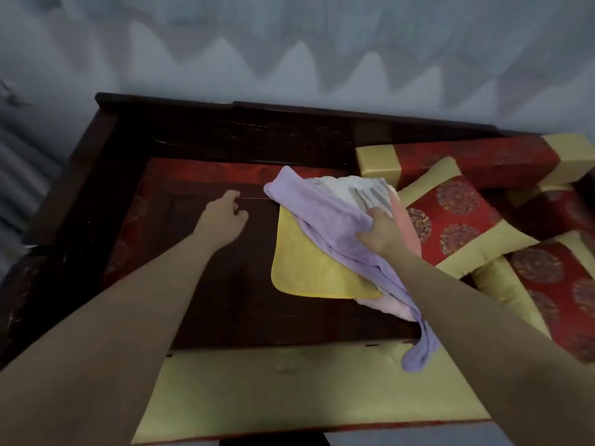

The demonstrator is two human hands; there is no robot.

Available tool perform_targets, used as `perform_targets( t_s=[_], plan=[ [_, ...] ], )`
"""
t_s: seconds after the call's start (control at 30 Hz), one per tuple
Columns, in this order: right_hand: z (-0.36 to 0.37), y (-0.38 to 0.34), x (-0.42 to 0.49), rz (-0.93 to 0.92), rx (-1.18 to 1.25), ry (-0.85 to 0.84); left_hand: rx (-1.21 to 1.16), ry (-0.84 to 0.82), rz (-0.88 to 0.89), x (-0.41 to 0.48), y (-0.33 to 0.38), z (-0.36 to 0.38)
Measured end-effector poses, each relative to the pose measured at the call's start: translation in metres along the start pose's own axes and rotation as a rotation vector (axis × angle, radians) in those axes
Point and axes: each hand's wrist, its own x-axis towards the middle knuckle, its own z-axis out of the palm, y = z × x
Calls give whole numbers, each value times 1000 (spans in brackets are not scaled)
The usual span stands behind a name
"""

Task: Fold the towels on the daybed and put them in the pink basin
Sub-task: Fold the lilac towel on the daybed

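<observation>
- so the towels were all in one heap on the daybed, right of the middle of the seat and up against the cushions
- purple towel was on top, draped slantwise from the far side of the heap to the near edge, tail end lying on the yellow mat
- right hand had its fingers bunched into the purple towel around its middle, gripping it
- yellow towel lay flat underneath, sticking out to the left and near side
- striped towel, white with grey stripes, peeked out at the far end just past the right hand
- pink towel was at the bottom, a bit showing by the yellow one's near corner
- left hand was over the dark seat left of the heap, fingers loosely curled, holding nothing, clear of every towel
- red and gold bolster sat far right, behind the cushions
</observation>
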Motion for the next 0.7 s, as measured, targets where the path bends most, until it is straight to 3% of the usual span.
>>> perform_targets(
  t_s=[0.2, 0.33, 0.43, 0.57, 0.7],
  plan=[
    [44, 40, 43, 127, -194, -152, 4, -164, -57, 40, -6, 56],
    [55, 50, 52, 20, -230, -33, 8, -223, -44, 56, -10, 81],
    [55, 51, 50, -127, -226, 158, 2, -254, -61, 71, -3, 95],
    [53, 46, 30, -234, 286, 232, -165, -293, -238, 84, 19, 119],
    [52, 37, 6, -311, 436, 153, -699, -540, -571, 83, 33, 149]
  ],
)
